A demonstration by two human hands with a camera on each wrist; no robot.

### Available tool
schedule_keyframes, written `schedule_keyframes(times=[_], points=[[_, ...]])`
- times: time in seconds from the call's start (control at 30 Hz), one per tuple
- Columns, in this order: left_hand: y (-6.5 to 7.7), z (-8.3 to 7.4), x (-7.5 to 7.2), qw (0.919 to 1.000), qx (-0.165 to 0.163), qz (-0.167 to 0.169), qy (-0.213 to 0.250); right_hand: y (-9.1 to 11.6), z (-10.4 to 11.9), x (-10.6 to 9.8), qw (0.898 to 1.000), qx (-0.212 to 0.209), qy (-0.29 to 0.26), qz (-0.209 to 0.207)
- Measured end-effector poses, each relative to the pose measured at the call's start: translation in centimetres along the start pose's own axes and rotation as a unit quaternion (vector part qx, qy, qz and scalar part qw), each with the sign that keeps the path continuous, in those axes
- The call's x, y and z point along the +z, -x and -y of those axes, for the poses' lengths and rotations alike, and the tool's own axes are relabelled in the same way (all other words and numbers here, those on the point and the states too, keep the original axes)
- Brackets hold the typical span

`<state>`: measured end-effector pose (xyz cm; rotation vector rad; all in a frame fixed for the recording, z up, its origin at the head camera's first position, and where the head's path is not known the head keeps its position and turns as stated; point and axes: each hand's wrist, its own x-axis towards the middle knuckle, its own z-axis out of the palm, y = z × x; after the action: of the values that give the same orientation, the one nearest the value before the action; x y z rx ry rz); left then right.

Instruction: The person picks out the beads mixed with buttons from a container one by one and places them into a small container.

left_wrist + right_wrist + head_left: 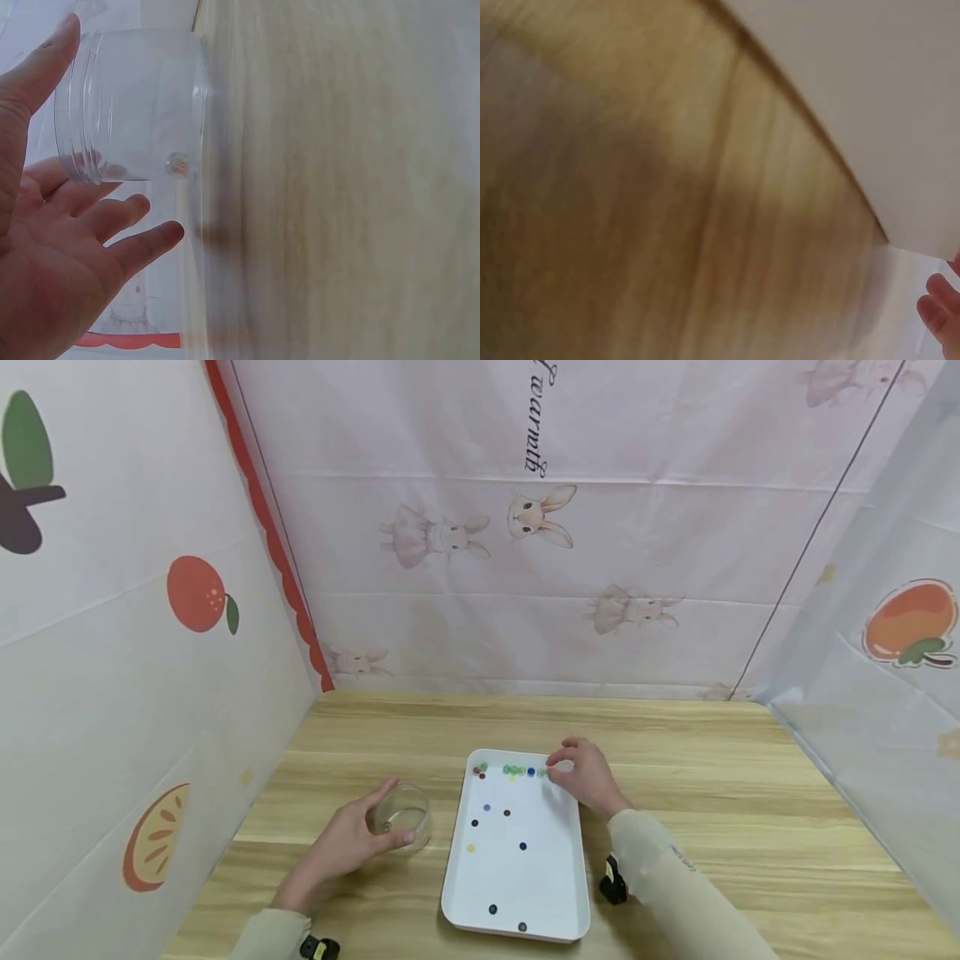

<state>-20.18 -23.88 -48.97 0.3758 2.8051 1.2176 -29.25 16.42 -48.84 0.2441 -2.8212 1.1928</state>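
Note:
My left hand (348, 835) curves around a clear, round plastic jar (405, 806) on the table, thumb on the near side, fingers behind. One glassy marble (178, 164) with orange inside lies at the jar's bottom in the left wrist view. Over the far right corner of a white tray (551, 893), my right hand (588, 774) reaches down, its thumb and forefinger right beside a pale green marble (542, 772); I cannot tell whether they pinch one. Along the tray's far edge sit several green marbles (513, 769) and a blue marble (531, 772).
Smaller dark, red, blue and yellow beads lie scattered in the tray, among them a navy bead (522, 846) and a yellow bead (471, 847). The wooden table (705, 760) ends at printed cloth walls (487, 643) behind and on both sides.

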Motion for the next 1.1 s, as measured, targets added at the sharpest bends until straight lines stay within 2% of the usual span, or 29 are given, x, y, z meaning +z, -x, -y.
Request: schedule_keyframes(times=[0.43,1.1], points=[[0.0,0.1,0.2,0.9999,0.003,-0.006,0.011,-0.1,-0.5,1.5,1.0,0.011,0.022,0.008],[0.2,-0.3,0.1,0.9999,-0.005,-0.008,0.013,-0.2,0.1,2.1,0.999,0.027,0.043,0.009]])
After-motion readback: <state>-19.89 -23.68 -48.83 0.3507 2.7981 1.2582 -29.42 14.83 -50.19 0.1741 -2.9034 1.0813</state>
